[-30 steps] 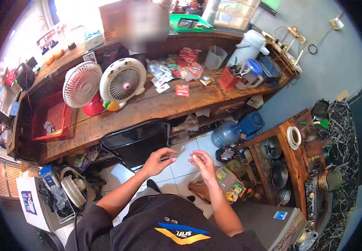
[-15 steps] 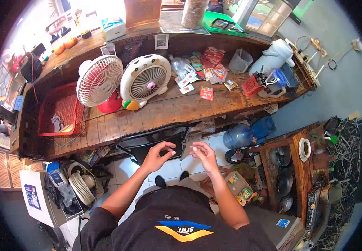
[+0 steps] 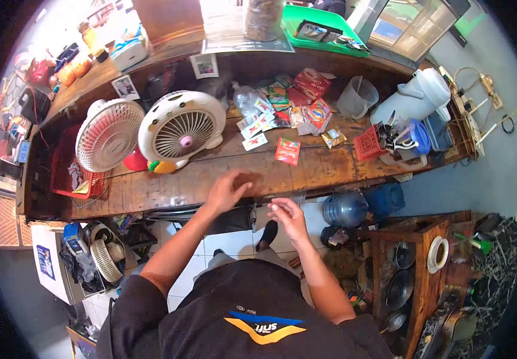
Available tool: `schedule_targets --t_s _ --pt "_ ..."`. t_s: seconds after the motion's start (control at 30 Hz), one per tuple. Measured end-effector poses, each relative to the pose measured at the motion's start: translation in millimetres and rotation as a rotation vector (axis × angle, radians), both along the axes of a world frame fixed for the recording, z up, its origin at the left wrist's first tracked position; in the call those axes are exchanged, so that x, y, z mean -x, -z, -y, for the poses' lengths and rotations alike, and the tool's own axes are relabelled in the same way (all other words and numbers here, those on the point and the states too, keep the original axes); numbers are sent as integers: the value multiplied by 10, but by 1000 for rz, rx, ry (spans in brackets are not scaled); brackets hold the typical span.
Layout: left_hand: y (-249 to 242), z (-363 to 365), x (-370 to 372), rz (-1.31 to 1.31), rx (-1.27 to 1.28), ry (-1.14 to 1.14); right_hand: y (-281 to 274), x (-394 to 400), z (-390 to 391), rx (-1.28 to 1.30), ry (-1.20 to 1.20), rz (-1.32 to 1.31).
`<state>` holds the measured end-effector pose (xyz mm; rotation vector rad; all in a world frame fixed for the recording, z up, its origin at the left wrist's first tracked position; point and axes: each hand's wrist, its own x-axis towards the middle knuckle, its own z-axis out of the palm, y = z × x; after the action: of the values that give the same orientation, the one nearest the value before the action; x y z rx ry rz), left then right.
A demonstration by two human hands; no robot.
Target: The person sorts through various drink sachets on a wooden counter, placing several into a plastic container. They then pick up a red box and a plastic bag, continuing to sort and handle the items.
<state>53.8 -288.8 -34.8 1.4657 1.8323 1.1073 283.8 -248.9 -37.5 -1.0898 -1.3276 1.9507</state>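
Observation:
My left hand [image 3: 229, 190] reaches over the front edge of the wooden counter [image 3: 180, 185]. Its fingers are apart, a little blurred, and hold nothing. Lower and to the right, my right hand [image 3: 288, 216] hovers in front of the counter edge with bent, parted fingers and nothing in them. Nearest to the hands on the counter lies a red sachet [image 3: 287, 151], touched by neither. Behind it are white sachets [image 3: 255, 142] and a heap of coloured packets [image 3: 312, 112]. A small gold packet [image 3: 334, 138] lies to the right.
Two fans [image 3: 182, 128] and a red basket [image 3: 61, 179] stand on the left. On the right are a clear pitcher [image 3: 357, 97], a red utensil holder [image 3: 367, 143] and a pale blue jug [image 3: 417, 99]. A dark chair [image 3: 228, 222] and water bottle [image 3: 345, 209] are below the counter.
The view has shifted closer to the counter. My left hand has moved forward over the counter edge. The chair now shows less, further under the counter, and my feet have stepped apart.

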Motion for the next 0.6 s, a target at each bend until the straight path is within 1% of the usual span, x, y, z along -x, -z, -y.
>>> schedule_targets --t_s 0.03,0.07,0.13,0.17,0.23,0.27,0.33,0.4,0.43,0.47,0.53,0.6 --pt "39 -208 -27 -147 -17 -39 14 -43 -144 -3 -31 -15" --pt "77 -409 -34 -150 -7 -35 32 -90 -271 -3 -56 -29" --pt "122 -767 -61 -448 19 -147 75 -192 -503 4 -61 -40" --pt "136 -897 -71 -655 -85 -199 84 -231 -614 14 -70 -24" --pt "202 -1084 -63 -696 -62 -246 84 -247 -833 19 -97 -6" --pt "243 -1120 -63 -734 -34 -300 86 -238 -914 35 -93 5" --pt "282 -1121 -82 -757 -15 -335 125 -195 -1045 56 -122 16" --pt "326 -1067 -110 -913 8 -259 190 -86 -1141 51 -173 -6" --pt "345 -1032 -123 -898 -51 -236 192 -23 -1171 57 -191 -13" --pt "360 -974 -140 -906 -39 -246 192 44 -1198 75 -201 -14" --pt "267 -882 -222 -809 -11 -194 204 161 -1210 90 -220 -17" --pt "317 -834 -278 -773 -47 -235 257 279 -1199 272 -128 -89"
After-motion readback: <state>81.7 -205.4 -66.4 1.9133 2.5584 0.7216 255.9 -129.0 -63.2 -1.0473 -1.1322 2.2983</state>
